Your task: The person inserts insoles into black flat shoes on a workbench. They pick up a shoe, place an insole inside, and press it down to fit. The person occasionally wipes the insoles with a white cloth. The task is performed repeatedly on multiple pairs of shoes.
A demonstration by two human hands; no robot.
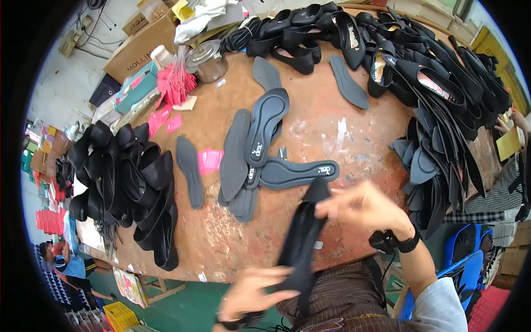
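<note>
A black flat shoe [298, 243], blurred by motion, is held upright over the table's near edge with its pointed toe up. My left hand [257, 293] grips its lower end, thumb and fingers on either side. At the upper part, my right hand [362, 207] is curled, its fingertips against the shoe's edge; some blur covers the fingers. Just beyond the toe lies a dark grey insole [298, 172], beside an overlapping pile of insoles [235, 149]. One more insole [191, 171] rests left of the pile, next to pink paper slips [211, 161].
Black shoes [133, 177] are heaped at the table's left, with more shoes [437, 83] along the far right. Stacked insoles [425, 166] fan out at the right edge. A metal-lidded jar [207, 61] and pink tags [176, 86] stand far left. Another person's hand [504, 123] shows at right.
</note>
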